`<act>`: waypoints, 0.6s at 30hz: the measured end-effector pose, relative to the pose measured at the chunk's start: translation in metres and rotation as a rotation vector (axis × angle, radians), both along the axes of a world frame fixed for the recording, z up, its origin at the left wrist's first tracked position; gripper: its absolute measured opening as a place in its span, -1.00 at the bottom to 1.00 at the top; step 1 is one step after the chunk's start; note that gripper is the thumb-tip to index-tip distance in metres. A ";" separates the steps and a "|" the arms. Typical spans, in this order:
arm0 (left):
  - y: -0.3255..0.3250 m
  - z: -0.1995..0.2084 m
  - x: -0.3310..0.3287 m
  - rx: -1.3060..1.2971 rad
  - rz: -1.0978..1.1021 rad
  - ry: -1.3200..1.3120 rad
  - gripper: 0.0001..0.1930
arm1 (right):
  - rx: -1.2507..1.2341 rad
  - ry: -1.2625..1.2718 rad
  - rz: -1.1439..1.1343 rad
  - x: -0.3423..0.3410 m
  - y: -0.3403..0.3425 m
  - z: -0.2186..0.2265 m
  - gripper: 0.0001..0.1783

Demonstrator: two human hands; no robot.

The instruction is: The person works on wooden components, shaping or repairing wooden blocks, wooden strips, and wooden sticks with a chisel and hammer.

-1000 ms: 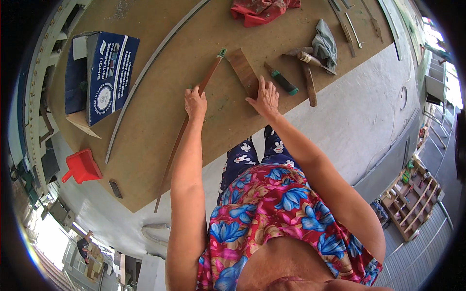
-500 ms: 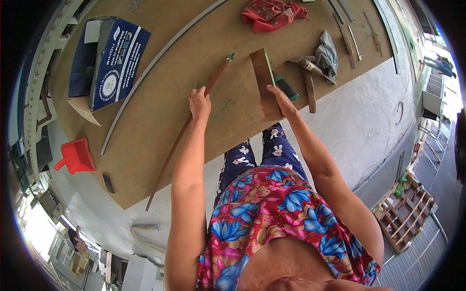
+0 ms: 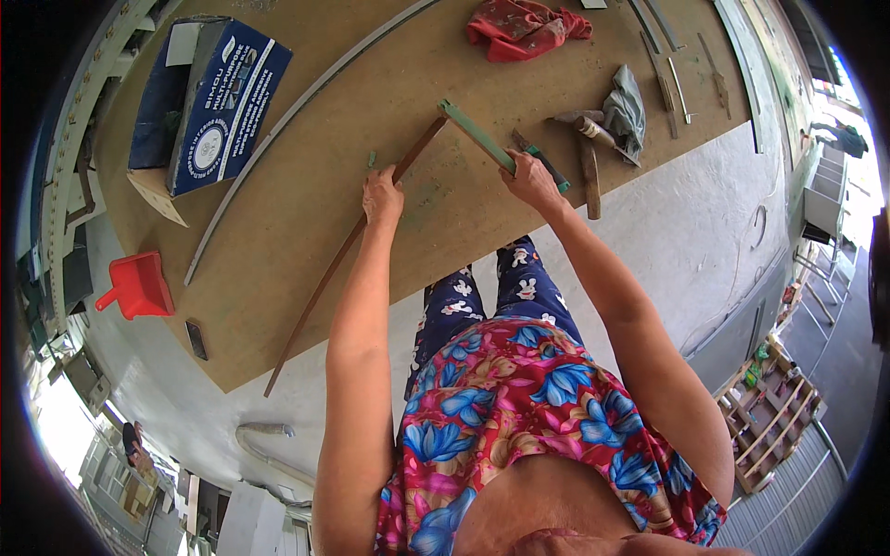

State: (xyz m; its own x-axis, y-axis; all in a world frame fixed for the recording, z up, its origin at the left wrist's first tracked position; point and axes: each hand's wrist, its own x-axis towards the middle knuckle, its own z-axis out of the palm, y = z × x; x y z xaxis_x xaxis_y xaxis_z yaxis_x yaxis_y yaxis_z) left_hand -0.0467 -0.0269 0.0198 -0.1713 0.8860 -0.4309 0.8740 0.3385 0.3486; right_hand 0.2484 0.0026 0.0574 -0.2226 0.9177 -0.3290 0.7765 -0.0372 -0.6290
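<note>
My left hand is closed round a long, thin brown strip, which runs slantwise across the brown work table and past its near edge. In my right hand is a narrow board, gripped by its near end, with its green edge facing up. The board's far end meets the strip's far end, and the two form a corner; I cannot tell whether they are joined. Beside my right hand lies a tool with a dark and green handle. A small green scrap lies just beyond my left hand.
Right of my right hand lie a wooden-handled hammer and a grey cloth. A red cloth is at the far side. Leftward are a long grey strip, a blue carton, a red dustpan and a small dark block.
My right hand has turned the board from showing its broad brown face to standing with its green edge up, and its far end has swung left to the strip. My left hand keeps its grip.
</note>
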 end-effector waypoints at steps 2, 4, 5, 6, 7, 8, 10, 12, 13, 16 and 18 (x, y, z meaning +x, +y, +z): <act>-0.003 0.001 -0.002 -0.011 0.005 0.005 -0.57 | -0.005 0.001 -0.019 0.000 0.000 -0.008 -0.53; -0.001 0.001 -0.001 -0.018 0.001 0.002 -0.58 | -0.005 -0.005 -0.048 0.009 -0.005 -0.019 -0.53; 0.005 -0.001 0.003 -0.004 -0.025 -0.018 -0.58 | 0.042 -0.049 -0.058 0.019 -0.008 -0.027 -0.52; 0.011 -0.002 0.007 0.012 -0.053 -0.039 -0.58 | 0.089 -0.095 -0.070 0.030 -0.009 -0.034 -0.51; 0.007 -0.004 0.002 0.002 -0.051 -0.036 -0.58 | 0.079 -0.091 -0.067 0.026 -0.015 -0.034 -0.51; 0.005 -0.003 -0.004 -0.043 -0.038 -0.038 -0.57 | 0.042 -0.077 -0.065 0.021 -0.018 -0.027 -0.51; 0.004 -0.002 -0.008 -0.093 -0.027 -0.042 -0.57 | 0.000 -0.066 -0.065 0.017 -0.017 -0.016 -0.51; 0.006 -0.001 -0.005 -0.066 0.003 -0.052 -0.57 | -0.033 -0.040 -0.107 0.016 -0.018 -0.007 -0.51; 0.006 -0.003 -0.006 -0.063 0.001 -0.052 -0.57 | -0.031 -0.039 -0.109 0.016 -0.018 -0.008 -0.51; 0.004 -0.008 -0.007 -0.029 -0.010 -0.040 -0.57 | 0.008 -0.003 -0.105 0.013 -0.018 -0.007 -0.52; 0.002 -0.007 -0.003 -0.044 -0.024 -0.004 -0.57 | -0.024 0.022 -0.084 0.010 -0.014 0.001 -0.50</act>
State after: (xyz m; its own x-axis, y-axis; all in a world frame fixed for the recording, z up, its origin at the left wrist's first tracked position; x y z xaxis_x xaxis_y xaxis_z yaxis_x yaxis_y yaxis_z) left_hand -0.0497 -0.0247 0.0130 -0.1481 0.8701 -0.4702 0.8806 0.3324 0.3376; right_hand 0.2581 -0.0116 0.0585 -0.1527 0.9254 -0.3467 0.7560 -0.1165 -0.6441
